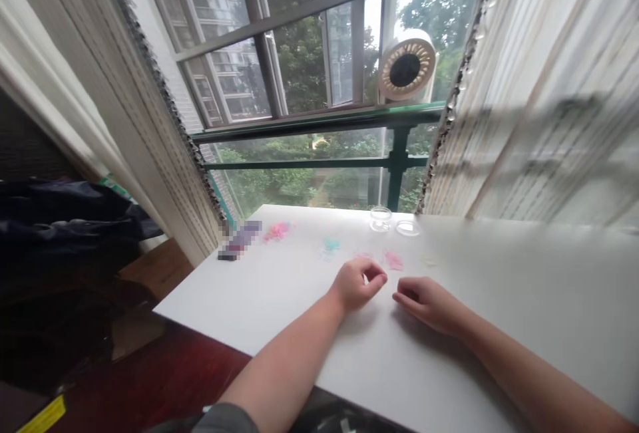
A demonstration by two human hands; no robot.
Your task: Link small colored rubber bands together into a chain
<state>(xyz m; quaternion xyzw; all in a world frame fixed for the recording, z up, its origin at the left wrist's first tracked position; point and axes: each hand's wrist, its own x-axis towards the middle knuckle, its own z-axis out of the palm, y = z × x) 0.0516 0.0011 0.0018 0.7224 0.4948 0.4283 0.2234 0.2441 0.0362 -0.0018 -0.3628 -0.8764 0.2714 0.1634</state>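
Observation:
Above the white table, my left hand (355, 285) is closed in a pinch, thumb and forefinger tips together. A short gap away, my right hand (430, 302) is also pinched, its fingers curled toward the left hand. Whatever sits between the fingertips is too small to make out. Just beyond the hands lie a small pink pile (393, 260) of tiny pieces and a paler pink scatter (363, 257). Farther left are a teal pile (331, 245) and a larger pink-orange pile (277, 231). A faint pale-yellow patch (429, 261) lies beyond my right hand.
A clear round jar (381, 220) and a clear round lid (408, 228) stand near the back edge of the white table (224, 300). A pixelated dark flat object (242, 240) lies at the left. Behind are a green railing (299, 165), a white fan (407, 70) and curtains.

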